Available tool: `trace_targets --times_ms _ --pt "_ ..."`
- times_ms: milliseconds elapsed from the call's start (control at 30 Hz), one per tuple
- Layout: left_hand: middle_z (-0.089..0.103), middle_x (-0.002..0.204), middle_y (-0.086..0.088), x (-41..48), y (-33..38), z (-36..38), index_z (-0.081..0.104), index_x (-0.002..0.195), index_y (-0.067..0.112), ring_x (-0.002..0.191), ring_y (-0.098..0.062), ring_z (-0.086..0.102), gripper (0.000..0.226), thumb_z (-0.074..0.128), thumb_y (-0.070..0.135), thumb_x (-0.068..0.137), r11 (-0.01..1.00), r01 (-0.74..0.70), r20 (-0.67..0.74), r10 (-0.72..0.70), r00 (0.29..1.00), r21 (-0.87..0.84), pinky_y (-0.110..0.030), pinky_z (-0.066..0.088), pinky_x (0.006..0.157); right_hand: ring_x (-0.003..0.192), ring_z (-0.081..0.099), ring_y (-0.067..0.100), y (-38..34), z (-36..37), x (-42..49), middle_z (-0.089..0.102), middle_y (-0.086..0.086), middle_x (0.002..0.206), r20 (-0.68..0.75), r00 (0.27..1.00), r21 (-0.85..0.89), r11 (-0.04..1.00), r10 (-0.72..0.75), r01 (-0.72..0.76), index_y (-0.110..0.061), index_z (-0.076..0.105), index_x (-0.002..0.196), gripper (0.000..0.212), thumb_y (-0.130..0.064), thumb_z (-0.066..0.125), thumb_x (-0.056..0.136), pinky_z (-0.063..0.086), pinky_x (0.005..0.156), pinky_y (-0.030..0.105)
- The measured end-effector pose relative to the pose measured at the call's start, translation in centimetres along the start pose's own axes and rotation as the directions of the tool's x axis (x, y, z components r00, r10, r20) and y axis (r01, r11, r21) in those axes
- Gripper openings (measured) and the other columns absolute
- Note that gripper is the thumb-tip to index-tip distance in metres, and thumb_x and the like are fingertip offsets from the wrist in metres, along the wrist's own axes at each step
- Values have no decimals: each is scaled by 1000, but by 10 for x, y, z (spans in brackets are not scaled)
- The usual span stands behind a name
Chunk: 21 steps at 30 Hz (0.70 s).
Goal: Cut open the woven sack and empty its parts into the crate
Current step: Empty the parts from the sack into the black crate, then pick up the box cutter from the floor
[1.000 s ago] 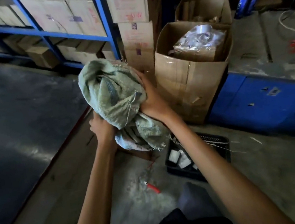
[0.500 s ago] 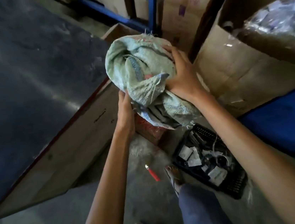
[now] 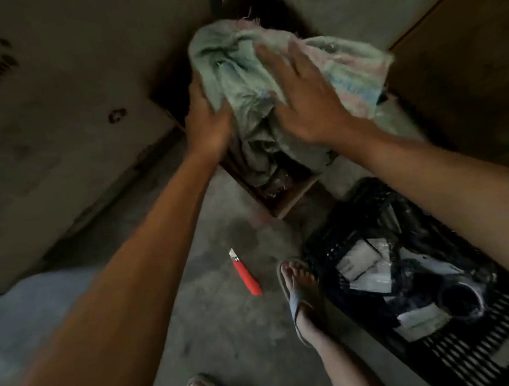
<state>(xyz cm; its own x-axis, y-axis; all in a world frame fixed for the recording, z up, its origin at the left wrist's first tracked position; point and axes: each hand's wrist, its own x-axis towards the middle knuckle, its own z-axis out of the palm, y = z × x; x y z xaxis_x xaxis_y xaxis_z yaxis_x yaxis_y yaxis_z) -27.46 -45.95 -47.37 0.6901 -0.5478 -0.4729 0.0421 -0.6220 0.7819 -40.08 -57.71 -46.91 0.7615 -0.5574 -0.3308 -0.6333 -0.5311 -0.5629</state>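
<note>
The crumpled pale green woven sack is bunched between both hands over a small open cardboard box on the floor. My left hand grips its left side from below. My right hand presses flat on top of it, fingers spread. The black slatted plastic crate lies on the floor at lower right, holding several white-labelled packets and dark parts. A red utility knife with its blade out lies on the concrete between the box and my feet.
A large cardboard sheet or box side fills the left. Another brown box stands at right. My sandalled feet are beside the crate and knife on the grey concrete floor.
The sack has come down from chest height to the small box on the floor. My head has tilted further down, and my right hand moved from the sack's side onto its top.
</note>
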Motion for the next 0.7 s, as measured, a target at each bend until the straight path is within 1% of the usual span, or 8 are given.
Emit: trace_targets --times_ms 67,133,200,300,400,500,600,700 --pt "36 160 -7 25 -34 22 19 159 21 139 -22 44 68 51 33 100 952 -69 114 37 993 297 -31 36 112 153 -6 41 33 50 22 -15 14 167 131 989 -95 994 62 -50 -43 0 157 68 -32 40 103 9 119 67" --pt "19 167 -12 46 -61 41 9 160 20 145 -34 35 73 46 37 100 769 -156 215 25 976 620 -42 35 115 152 -13 43 60 93 41 -26 11 165 230 963 -143 983 144 -113 -47 -8 155 73 -29 41 103 5 118 69" --pt "6 169 -14 64 -71 53 -2 160 23 146 -40 31 81 45 46 99 626 -196 292 -54 955 755 -50 35 115 151 -15 44 78 119 56 -30 9 163 272 943 -118 979 191 -164 -49 -12 154 75 -31 40 103 6 117 70" --pt "-1 169 -15 88 -71 58 -7 160 22 150 -41 21 87 48 49 98 609 -204 354 -136 925 767 -46 27 120 151 -16 45 87 129 71 -31 12 163 316 925 -127 976 210 -178 -47 -14 153 76 -37 41 102 9 120 66" --pt "10 168 -15 92 -61 44 -1 161 21 151 -38 22 83 48 46 99 628 -218 379 -133 916 747 -43 26 122 152 -6 47 78 115 75 -24 13 165 329 918 -140 972 223 -186 -46 -10 155 72 -39 38 102 13 122 61" --pt "21 165 -19 63 -46 18 14 160 13 149 -37 27 74 51 31 98 681 -308 345 85 935 664 -43 27 121 153 -1 44 53 95 60 -15 16 167 264 927 -140 962 265 -235 -39 -4 158 66 -35 34 104 13 121 61" --pt "18 165 -23 -1 -37 -14 23 156 4 152 -35 21 68 52 19 97 757 -410 245 329 912 509 -42 21 123 154 -2 38 13 75 14 -5 21 167 121 970 -145 971 209 -191 -22 0 160 65 -30 32 105 13 122 56" --pt "21 164 -23 -83 -54 -48 32 153 1 152 -34 22 66 58 12 93 855 -302 75 299 951 421 -38 21 124 155 2 35 -35 61 -60 1 22 167 62 996 -142 988 68 -58 -6 7 159 67 -23 37 102 17 124 50"
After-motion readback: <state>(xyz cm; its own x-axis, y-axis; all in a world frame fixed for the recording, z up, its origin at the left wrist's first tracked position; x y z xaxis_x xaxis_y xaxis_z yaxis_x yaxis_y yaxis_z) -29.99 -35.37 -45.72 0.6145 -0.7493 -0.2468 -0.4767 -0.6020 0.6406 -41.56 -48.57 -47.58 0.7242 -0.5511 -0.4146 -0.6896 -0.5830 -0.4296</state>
